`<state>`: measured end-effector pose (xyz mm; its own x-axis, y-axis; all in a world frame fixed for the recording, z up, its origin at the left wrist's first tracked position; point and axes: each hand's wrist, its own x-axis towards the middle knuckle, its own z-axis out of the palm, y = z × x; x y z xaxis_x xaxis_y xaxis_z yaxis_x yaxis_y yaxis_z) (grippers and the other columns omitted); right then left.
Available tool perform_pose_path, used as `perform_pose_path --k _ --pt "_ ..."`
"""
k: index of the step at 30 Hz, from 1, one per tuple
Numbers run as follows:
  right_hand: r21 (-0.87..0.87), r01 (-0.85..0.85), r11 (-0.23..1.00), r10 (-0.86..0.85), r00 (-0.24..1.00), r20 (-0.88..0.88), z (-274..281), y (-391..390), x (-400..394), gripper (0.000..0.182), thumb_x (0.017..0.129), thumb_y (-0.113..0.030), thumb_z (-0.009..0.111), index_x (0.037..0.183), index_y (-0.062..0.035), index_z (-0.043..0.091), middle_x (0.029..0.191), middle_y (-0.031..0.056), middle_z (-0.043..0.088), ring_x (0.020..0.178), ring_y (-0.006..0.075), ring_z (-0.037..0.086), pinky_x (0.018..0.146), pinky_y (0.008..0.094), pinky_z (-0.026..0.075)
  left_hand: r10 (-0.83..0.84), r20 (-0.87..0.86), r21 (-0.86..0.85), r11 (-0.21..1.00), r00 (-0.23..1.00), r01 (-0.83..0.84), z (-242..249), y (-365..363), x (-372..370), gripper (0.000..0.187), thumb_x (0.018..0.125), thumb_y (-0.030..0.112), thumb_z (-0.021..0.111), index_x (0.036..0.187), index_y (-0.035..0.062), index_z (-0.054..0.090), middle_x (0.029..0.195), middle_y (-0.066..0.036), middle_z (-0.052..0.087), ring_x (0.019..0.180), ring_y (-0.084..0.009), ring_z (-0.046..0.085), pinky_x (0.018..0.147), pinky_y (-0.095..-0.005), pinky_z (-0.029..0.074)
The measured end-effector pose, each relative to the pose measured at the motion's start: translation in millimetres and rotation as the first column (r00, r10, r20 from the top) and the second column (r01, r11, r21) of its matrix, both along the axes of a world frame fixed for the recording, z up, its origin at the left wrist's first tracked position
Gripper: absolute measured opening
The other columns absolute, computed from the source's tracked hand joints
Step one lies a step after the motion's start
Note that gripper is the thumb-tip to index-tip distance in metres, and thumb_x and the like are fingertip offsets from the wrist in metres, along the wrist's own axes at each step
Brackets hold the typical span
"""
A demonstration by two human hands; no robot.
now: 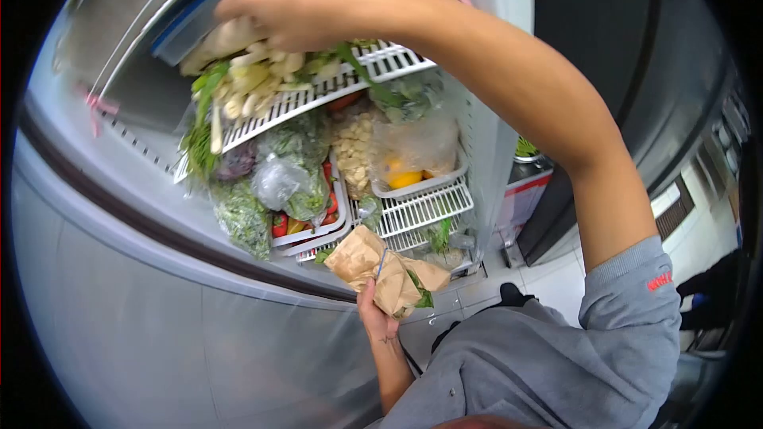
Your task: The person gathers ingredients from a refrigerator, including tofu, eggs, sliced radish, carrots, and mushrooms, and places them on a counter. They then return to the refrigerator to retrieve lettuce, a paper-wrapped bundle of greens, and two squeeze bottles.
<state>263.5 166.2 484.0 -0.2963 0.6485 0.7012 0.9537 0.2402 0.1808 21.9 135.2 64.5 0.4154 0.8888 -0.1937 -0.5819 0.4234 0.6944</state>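
Note:
My left hand is closed around a bundle of leafy greens wrapped in brown paper, tied with a thin band. Green leaves poke out at both ends of the paper. My right hand reaches over the fridge's upper rack, blurred and with its fingertips mostly hidden. Right beside it is a clear container with a blue rim. Beneath the hand lie pale-stalked vegetables with green tops, some hanging over the front of the white wire rack.
Lower in the fridge are bagged greens, a white tray with red peppers, a bag of pale peeled pieces, and yellow produce under plastic. The grey fridge door stands at the left. Tiled floor shows below.

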Motion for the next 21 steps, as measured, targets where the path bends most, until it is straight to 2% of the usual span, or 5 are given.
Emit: perform_pose_path --k 3,11,13,17,21 --pt "0.444 0.127 0.887 -0.174 0.982 0.068 -16.2 -0.3 8.0 0.029 0.078 -0.023 0.067 0.105 -0.0118 0.065 0.103 0.0098 0.065 0.095 0.0294 0.064 0.073 0.0391 0.055 0.037 -0.05 0.0 0.999 0.998 -0.037 5.0 -2.7 1.9 0.042 0.095 0.023 0.051 0.128 -0.0018 0.048 0.121 -0.014 0.061 0.107 -0.0272 0.062 0.094 -0.0418 0.05" --pt "0.235 0.414 0.88 -0.472 0.822 0.32 10.5 6.0 -3.1 0.016 0.086 -0.023 0.056 0.094 -0.0122 0.065 0.086 0.0132 0.065 0.083 0.0254 0.066 0.058 0.0389 0.053 0.094 0.04 -0.101 0.991 0.995 -0.09 25.7 -4.9 -3.5 0.039 0.089 0.011 0.062 0.124 -0.0014 0.049 0.113 -0.013 0.062 0.099 -0.0237 0.064 0.085 -0.0376 0.054" --pt "0.239 0.342 0.909 -0.392 0.896 0.209 10.9 1.5 -18.3 0.023 0.086 -0.024 0.053 0.098 -0.0123 0.069 0.106 0.0147 0.066 0.106 0.0218 0.062 0.085 0.0437 0.052 0.075 0.041 -0.091 0.993 0.996 -0.071 26.9 -1.8 -5.0 0.038 0.089 0.008 0.062 0.124 -0.0013 0.05 0.114 -0.012 0.062 0.1 -0.0231 0.064 0.085 -0.0378 0.054" --pt "0.169 -0.293 0.941 0.093 0.705 0.703 5.8 37.9 -26.4 0.044 0.077 0.001 0.057 0.119 -0.0115 0.063 0.122 0.0083 0.061 0.116 0.0247 0.054 0.087 0.039 0.05 0.073 0.098 -0.096 0.993 0.993 -0.063 29.3 0.6 -10.3 0.04 0.088 0.007 0.064 0.124 -0.0019 0.048 0.115 -0.013 0.061 0.1 -0.0228 0.064 0.085 -0.0377 0.055" --pt "0.146 -0.017 0.989 -0.059 0.867 0.495 17.4 50.1 -30.9 0.022 0.076 -0.006 0.054 0.092 -0.0014 0.068 0.129 0.0119 0.058 0.084 0.0336 0.065 0.074 0.0444 0.051 0.061 0.081 -0.138 0.989 0.995 -0.05 25.7 1.4 -17.0 0.045 0.087 0.004 0.065 0.127 -0.0016 0.045 0.116 -0.014 0.06 0.102 -0.023 0.063 0.086 -0.0366 0.055"
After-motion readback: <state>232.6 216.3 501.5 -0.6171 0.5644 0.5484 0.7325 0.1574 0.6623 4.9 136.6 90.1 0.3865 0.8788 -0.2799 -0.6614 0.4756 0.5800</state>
